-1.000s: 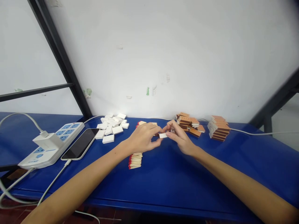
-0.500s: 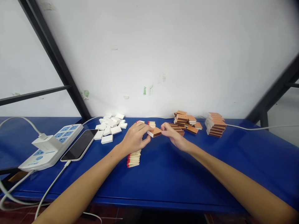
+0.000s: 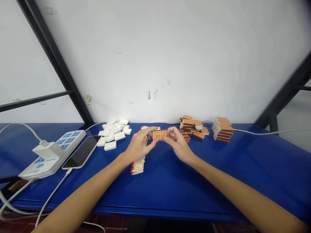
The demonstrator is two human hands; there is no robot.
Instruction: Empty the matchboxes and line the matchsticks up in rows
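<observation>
Between my two hands is a matchbox [image 3: 159, 135], its orange face with red characters tilted toward me. My left hand [image 3: 140, 144] pinches its left end, thumb in front and fingers behind. At the right end my right hand [image 3: 178, 144] grips it with thumb and fingers. Loose matches [image 3: 138, 166] with red heads lie in a row on the table, partly hidden under my left hand. Just beyond my right hand sits a jumbled pile of matchboxes [image 3: 188, 123].
White box trays [image 3: 110, 145] lie heaped at the back left. A neat stack of matchboxes [image 3: 223, 129] stands at the back right. On the left of the blue table [image 3: 184, 187] are a phone [image 3: 82, 152] and a power strip [image 3: 52, 155] with cables.
The matchbox has turned so its printed face shows toward me. My right thumb has come onto its front. The camera view has shifted slightly.
</observation>
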